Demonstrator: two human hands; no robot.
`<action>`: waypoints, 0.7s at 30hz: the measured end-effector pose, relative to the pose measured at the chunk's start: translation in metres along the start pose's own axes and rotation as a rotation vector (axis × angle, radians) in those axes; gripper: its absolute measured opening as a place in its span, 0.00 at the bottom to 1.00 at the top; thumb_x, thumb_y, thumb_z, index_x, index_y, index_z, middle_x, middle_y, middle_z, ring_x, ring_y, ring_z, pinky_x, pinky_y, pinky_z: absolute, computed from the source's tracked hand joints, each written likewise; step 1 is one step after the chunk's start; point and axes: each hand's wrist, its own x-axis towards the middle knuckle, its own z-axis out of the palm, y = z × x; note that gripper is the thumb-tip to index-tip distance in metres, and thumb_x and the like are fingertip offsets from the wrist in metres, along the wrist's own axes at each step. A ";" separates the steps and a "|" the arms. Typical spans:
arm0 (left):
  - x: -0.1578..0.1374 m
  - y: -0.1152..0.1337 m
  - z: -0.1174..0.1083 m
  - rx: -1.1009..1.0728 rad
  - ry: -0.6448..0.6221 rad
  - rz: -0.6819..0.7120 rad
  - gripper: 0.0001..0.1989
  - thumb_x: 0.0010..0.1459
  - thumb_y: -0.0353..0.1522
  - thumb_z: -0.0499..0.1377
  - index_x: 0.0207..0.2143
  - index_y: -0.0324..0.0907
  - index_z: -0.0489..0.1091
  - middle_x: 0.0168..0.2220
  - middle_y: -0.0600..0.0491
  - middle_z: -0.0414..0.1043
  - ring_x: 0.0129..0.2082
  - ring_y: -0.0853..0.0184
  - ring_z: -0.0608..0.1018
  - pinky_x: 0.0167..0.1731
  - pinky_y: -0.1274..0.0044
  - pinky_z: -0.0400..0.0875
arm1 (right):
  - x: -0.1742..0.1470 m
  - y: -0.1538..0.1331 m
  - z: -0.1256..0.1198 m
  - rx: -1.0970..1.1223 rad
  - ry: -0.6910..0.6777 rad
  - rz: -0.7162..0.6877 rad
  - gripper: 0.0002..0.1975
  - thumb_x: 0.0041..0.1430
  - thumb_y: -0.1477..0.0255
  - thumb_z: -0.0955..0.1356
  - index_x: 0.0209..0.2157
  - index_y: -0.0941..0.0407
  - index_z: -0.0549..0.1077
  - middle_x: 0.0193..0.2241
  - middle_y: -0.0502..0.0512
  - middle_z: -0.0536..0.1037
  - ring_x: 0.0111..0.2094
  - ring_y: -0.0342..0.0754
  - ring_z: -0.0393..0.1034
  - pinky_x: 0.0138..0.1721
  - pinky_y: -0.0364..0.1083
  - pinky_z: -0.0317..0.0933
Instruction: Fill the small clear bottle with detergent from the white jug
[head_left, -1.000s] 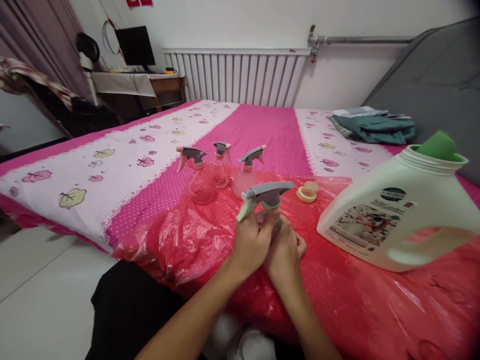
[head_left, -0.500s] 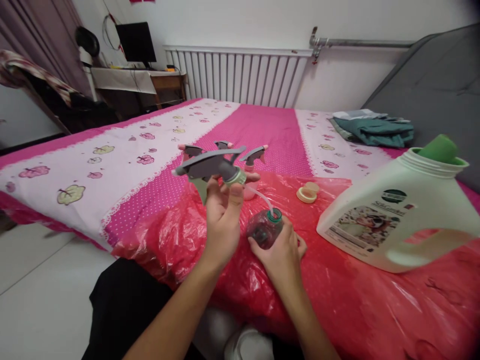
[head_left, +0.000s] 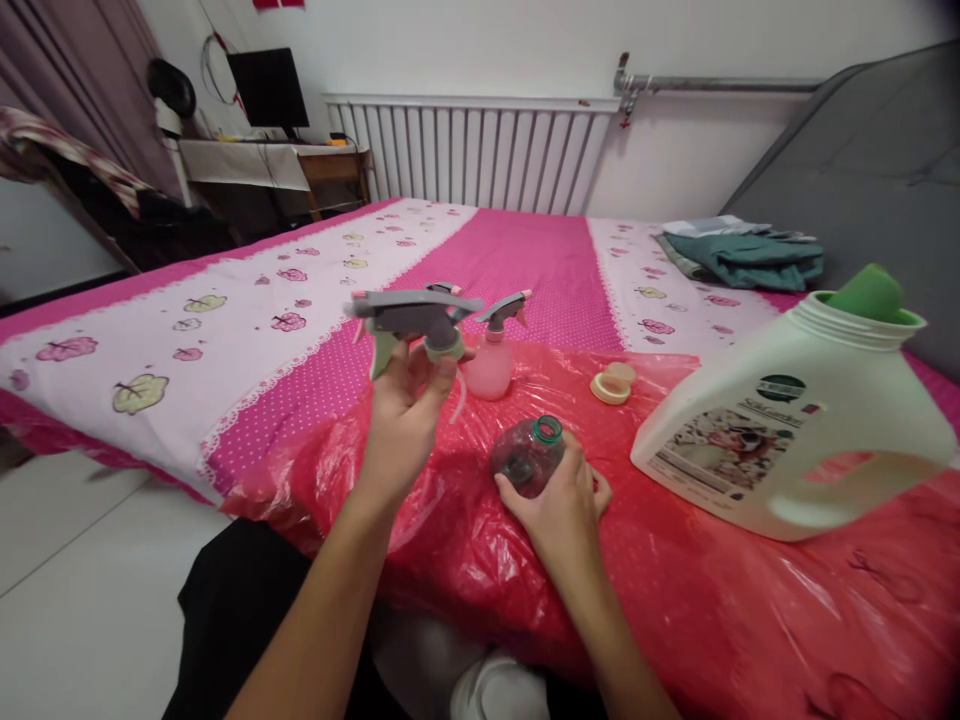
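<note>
Spray head (head_left: 412, 316) apart from bottle (head_left: 525, 452)
Left hand (head_left: 401, 425) holds spray head, partly hiding sprayers (head_left: 490, 370) behind. Right hand (head_left: 561, 502) grips bottle; jug (head_left: 795, 420) stands right, cap (head_left: 611, 386) beyond.

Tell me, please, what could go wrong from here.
The tube under the trigger spray head in the left hand might drip onto the red plastic sheet. The round bottle in the right hand is uncapped, so a slip could spill any contents. The large plastic jug, with a green piece sticking out, might tip if bumped.
</note>
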 end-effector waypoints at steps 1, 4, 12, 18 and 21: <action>0.001 -0.002 -0.003 0.085 -0.038 0.010 0.18 0.66 0.47 0.60 0.50 0.46 0.69 0.47 0.49 0.79 0.48 0.61 0.81 0.52 0.67 0.73 | 0.000 0.000 0.000 0.004 -0.001 -0.001 0.40 0.49 0.55 0.72 0.59 0.58 0.61 0.53 0.69 0.76 0.51 0.63 0.72 0.56 0.61 0.52; 0.002 -0.006 -0.011 0.429 -0.167 0.012 0.13 0.67 0.41 0.60 0.48 0.44 0.73 0.46 0.48 0.80 0.46 0.59 0.81 0.49 0.68 0.72 | 0.001 0.000 0.001 0.003 0.001 -0.002 0.41 0.48 0.54 0.72 0.59 0.59 0.61 0.53 0.70 0.76 0.50 0.63 0.73 0.56 0.61 0.52; -0.007 -0.017 -0.009 0.942 -0.329 -0.179 0.07 0.66 0.33 0.59 0.46 0.45 0.71 0.35 0.50 0.79 0.35 0.57 0.81 0.32 0.73 0.65 | 0.000 0.000 0.001 0.001 -0.003 -0.007 0.40 0.49 0.53 0.71 0.59 0.59 0.61 0.54 0.70 0.76 0.50 0.62 0.72 0.55 0.61 0.52; -0.011 -0.039 -0.007 1.048 -0.361 -0.248 0.08 0.67 0.33 0.58 0.47 0.44 0.70 0.41 0.47 0.79 0.40 0.55 0.81 0.34 0.73 0.65 | -0.001 0.000 0.000 -0.012 0.003 -0.009 0.41 0.49 0.53 0.72 0.59 0.58 0.61 0.54 0.70 0.76 0.51 0.62 0.72 0.56 0.60 0.52; -0.012 -0.051 -0.008 1.107 -0.397 -0.248 0.07 0.67 0.31 0.57 0.46 0.42 0.70 0.41 0.45 0.78 0.40 0.55 0.80 0.35 0.72 0.65 | 0.000 0.000 0.000 -0.017 0.000 -0.009 0.41 0.49 0.53 0.72 0.59 0.58 0.61 0.53 0.69 0.76 0.50 0.62 0.72 0.55 0.60 0.52</action>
